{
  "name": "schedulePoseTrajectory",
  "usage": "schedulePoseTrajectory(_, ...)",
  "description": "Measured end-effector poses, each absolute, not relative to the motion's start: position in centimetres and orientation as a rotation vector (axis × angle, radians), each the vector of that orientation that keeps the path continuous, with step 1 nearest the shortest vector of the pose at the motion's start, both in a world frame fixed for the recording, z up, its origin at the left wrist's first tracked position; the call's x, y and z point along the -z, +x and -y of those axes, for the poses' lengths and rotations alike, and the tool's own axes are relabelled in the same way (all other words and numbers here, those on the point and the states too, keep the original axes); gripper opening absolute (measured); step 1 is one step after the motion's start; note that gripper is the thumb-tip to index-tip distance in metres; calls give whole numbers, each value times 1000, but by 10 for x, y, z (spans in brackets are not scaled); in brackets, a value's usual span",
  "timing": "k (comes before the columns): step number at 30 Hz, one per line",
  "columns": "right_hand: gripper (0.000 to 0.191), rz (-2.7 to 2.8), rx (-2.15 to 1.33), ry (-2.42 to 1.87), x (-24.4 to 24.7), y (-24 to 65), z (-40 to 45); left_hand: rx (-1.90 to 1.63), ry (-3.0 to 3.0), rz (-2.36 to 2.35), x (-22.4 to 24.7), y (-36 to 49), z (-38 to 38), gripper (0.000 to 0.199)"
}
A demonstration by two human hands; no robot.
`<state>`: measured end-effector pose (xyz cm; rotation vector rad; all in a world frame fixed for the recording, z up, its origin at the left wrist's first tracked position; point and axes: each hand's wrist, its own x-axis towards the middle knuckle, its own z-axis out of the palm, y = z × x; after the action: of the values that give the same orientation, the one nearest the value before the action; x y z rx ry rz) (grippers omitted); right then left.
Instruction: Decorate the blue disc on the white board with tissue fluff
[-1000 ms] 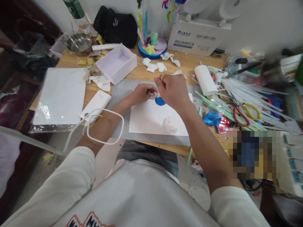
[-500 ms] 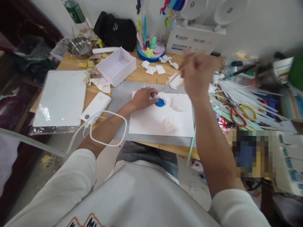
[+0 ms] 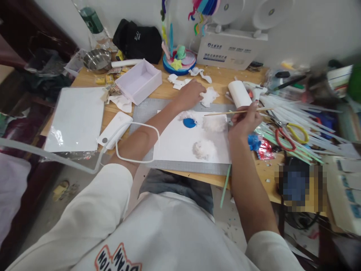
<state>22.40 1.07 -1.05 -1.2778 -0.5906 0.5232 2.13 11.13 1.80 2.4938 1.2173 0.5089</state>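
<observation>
Stretched over the paper sheet (image 3: pixel 172 145), my left hand (image 3: pixel 191 94) has its fingers bent together at the left edge of a crumpled white tissue (image 3: pixel 210 97). A thin wooden stick (image 3: pixel 218 113) is pinched in my right hand (image 3: pixel 246 121), its tip pointing left above the sheet. On the sheet lies a blue disc (image 3: pixel 190 122) with white fluffy material (image 3: pixel 188 114) along its upper edge. Two more fluffy tufts rest there, an upper tuft (image 3: pixel 214 123) under the stick and a lower tuft (image 3: pixel 203 149).
A grey cutting mat (image 3: pixel 143 113) lies under the sheet. Left are a lilac box (image 3: pixel 138 84), a white power bank (image 3: pixel 115 130) and a white cable (image 3: pixel 138 123). On the right stand a white roll (image 3: pixel 239 94), scissors (image 3: pixel 284 139) and many translucent sticks (image 3: pixel 304 116).
My left hand has left the blue disc and moved up and right to the tissue. My right hand has come down and right with the stick, now lying nearly level over the sheet.
</observation>
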Motion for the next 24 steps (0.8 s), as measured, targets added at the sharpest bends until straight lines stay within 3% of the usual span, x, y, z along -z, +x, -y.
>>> schedulePoseTrajectory(7, 69, 715, -473, -1316, 3, 215, -4, -481, 2449, -1198, -1, 33, -123, 32)
schedulePoseTrajectory(18, 68, 709, -505, -1245, -3, 209, 0, -720, 2189, -1274, 9, 41, -142, 16)
schedulePoseTrajectory(24, 69, 722, -483, -1273, -4, 210, 0, -924, 1951, -1252, -14, 31, -141, 15)
